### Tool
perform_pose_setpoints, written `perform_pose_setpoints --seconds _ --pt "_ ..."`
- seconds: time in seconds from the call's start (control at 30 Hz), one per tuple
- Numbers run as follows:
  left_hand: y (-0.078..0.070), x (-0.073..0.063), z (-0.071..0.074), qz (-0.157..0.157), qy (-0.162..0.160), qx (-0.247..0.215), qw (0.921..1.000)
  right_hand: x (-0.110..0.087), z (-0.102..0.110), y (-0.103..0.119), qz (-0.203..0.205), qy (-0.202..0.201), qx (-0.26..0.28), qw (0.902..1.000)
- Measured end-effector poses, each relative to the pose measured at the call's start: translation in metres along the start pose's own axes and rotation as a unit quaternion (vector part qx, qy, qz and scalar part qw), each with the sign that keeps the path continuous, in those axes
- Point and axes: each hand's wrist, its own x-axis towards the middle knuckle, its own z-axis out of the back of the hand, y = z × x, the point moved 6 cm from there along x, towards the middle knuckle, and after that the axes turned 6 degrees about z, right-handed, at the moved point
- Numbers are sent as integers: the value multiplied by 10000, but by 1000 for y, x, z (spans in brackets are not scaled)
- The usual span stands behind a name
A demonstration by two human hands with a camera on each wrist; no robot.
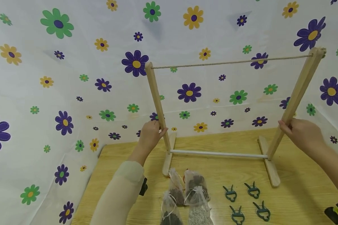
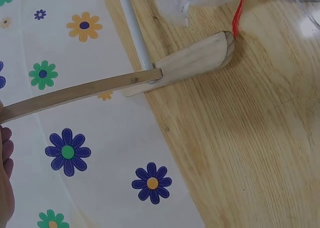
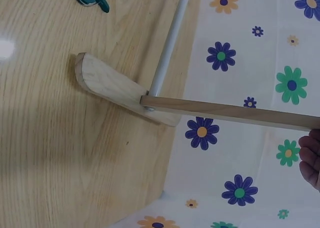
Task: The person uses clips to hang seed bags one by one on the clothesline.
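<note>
Uneven pull by left hand (image 1: 150, 135) and right hand (image 1: 305, 134), each grasping a wooden upright (image 1: 301, 87), could strain the cord (image 1: 202, 64) or unseat the white rod (image 1: 219, 153)

The head camera looks forward and down on the whole pale wooden frame (image 1: 298, 84), while nearer wrist cameras face down at opposite ends of its slim white rod (image 1: 218, 153), each shared with the head view.
</note>
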Motion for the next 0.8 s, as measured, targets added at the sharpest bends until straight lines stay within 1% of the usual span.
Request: perform_pose_setpoints --seconds 0.1,0.2,0.3,0.4,0.53,0.67,0.8 --pt "5 0 3 49 -31 -34 10000 6 -4 3 92 -110 53 9999" --pt "10 -3 3 171 44 -128 9998 12 -7 6 176 -177 66 9997" --pt "16 -9 3 330 145 -134 9993 18 -11 8 142 -4 96 9999" --pt "19 -17 4 459 180 -120 9987 23 -17 8 -25 352 260 9990" --pt "22 -27 7 463 173 -129 9987 30 -23 10 -93 609 389 9973" --pt "27 -36 12 530 200 -79 9984 36 -29 15 2 578 360 9977" --pt "32 -45 16 590 167 -158 9980 40 -34 21 104 519 348 9980"
